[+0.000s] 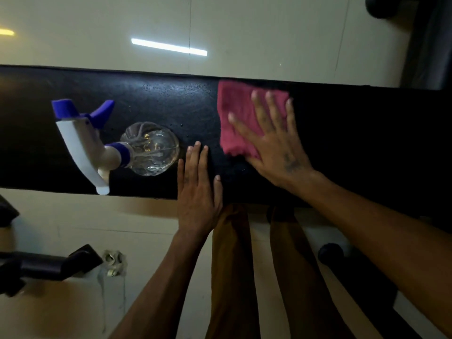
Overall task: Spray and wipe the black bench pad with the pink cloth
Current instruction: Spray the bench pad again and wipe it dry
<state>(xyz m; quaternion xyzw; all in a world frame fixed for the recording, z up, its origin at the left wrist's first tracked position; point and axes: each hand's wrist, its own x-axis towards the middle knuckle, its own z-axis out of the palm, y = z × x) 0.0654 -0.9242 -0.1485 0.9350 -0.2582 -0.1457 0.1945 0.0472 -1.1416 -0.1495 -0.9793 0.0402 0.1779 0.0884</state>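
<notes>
The black bench pad runs across the view from left to right. A folded pink cloth lies on it right of centre. My right hand presses flat on the cloth with fingers spread. My left hand rests flat on the pad's near edge, fingers together, holding nothing. A clear spray bottle with a white and blue trigger head stands upright on the pad, just left of my left hand. Small droplets dot the pad near the bottle.
Pale glossy floor tiles show beyond the bench and below it. My legs stand against the near edge. Black equipment parts sit at lower left, and a dark bar at lower right.
</notes>
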